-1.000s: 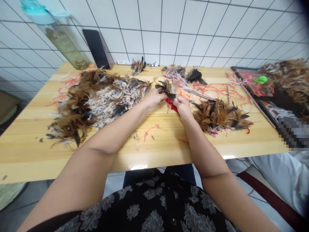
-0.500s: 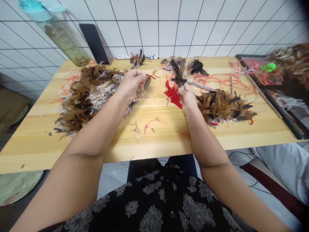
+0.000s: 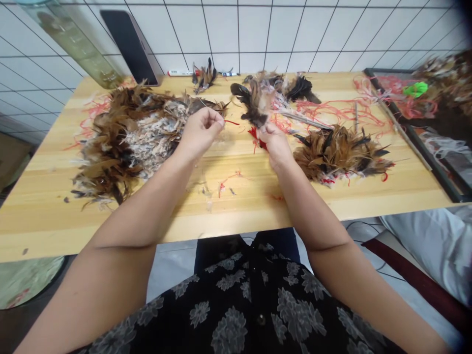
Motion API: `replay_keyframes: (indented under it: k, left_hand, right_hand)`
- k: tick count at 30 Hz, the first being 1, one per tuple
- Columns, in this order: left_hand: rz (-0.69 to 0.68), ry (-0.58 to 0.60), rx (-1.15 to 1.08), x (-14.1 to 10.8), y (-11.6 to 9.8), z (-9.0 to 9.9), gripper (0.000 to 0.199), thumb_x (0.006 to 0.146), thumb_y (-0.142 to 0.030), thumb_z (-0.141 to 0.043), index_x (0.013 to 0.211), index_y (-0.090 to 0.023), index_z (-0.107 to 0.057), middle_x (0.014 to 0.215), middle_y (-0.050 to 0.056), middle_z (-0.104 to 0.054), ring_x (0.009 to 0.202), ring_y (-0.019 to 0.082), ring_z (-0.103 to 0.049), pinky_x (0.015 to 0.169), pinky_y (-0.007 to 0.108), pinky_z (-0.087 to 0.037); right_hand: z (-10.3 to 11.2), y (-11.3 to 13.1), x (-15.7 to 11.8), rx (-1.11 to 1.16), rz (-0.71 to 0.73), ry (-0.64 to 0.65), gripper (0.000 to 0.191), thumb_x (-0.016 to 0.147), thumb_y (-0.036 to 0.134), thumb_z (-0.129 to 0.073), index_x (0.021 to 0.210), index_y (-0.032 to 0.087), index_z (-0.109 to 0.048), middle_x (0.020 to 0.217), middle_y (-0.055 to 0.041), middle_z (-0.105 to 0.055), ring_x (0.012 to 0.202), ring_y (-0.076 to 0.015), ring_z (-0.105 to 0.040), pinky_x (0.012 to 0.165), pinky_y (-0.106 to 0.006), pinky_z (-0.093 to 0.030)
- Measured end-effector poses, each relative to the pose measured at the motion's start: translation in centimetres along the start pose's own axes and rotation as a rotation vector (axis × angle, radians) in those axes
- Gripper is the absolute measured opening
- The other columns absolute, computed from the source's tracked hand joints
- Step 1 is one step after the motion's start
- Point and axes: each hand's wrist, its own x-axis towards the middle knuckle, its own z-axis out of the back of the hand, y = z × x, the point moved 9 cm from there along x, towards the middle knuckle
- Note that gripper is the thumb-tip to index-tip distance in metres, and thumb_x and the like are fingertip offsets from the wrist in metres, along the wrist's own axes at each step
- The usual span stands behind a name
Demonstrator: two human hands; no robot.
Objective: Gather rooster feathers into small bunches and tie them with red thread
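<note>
My left hand (image 3: 202, 132) is closed in a pinch on a short red string (image 3: 232, 123), whose end sticks out to the right of the fingertips. Between the fingers and thumb of my right hand (image 3: 275, 142) is a small bunch of dark and brown feathers (image 3: 254, 109), pointing up and away. A bundle of red strings (image 3: 254, 133) shows partly beside that hand; the rest is hidden by it. To the left lies a large heap of brown feathers (image 3: 106, 128) with pale quill ends, and to the right a smaller pile of brown feathers (image 3: 337, 155).
A phone (image 3: 129, 46) and a water bottle (image 3: 79, 44) stand at the back left against the tiled wall. Markers (image 3: 180, 73) lie along the wall. Pink strings (image 3: 342, 114) and a thin stick (image 3: 308, 120) lie behind the right pile. A black-edged tray (image 3: 438, 179) is far right.
My right hand has moved left with the feather bunch, and less of the red string bundle shows. My left hand still pinches the red string. The view has tilted down slightly.
</note>
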Motion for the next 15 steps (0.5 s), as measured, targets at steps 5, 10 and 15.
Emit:
replay_keyframes:
  k: [5,10,15]
  left_hand:
    - [-0.052,0.108,0.020,-2.6,-2.2,-2.4,0.026,0.102,-0.004,-0.088,0.087,-0.023,-0.077,0.082,0.000,-0.068,0.079,0.021,-0.061,0.076,0.031,-0.046]
    - [0.060,0.141,-0.002,-3.5,-2.5,-3.2,0.033,0.098,-0.002,-0.096,0.086,-0.023,-0.074,0.085,0.001,-0.069,0.092,0.024,-0.070,0.086,0.031,-0.052]
    - [0.058,0.143,0.014,-3.8,-3.2,-2.7,0.036,0.096,0.000,-0.097,0.083,-0.024,-0.073,0.085,0.002,-0.068,0.105,0.029,-0.075,0.097,0.034,-0.056]
  right_hand:
    - [-3.1,-0.2,-2.1,0.307,-0.231,0.041,0.034,0.105,0.005,-0.066,0.082,0.025,-0.052,0.087,0.0019,-0.059,0.084,-0.0148,-0.054,0.085,-0.027,-0.046]
    - [-4.5,-0.4,-3.4,0.432,-0.392,0.054,0.028,0.111,0.010,-0.070,0.094,0.026,-0.056,0.088,0.0036,-0.065,0.085,-0.0124,-0.071,0.072,-0.022,-0.043]
    - [-4.5,0.1,-4.0,0.337,-0.432,0.011,0.033,0.120,0.013,-0.065,0.092,0.025,-0.053,0.091,0.0036,-0.075,0.071,-0.0080,-0.055,0.062,-0.020,-0.034]
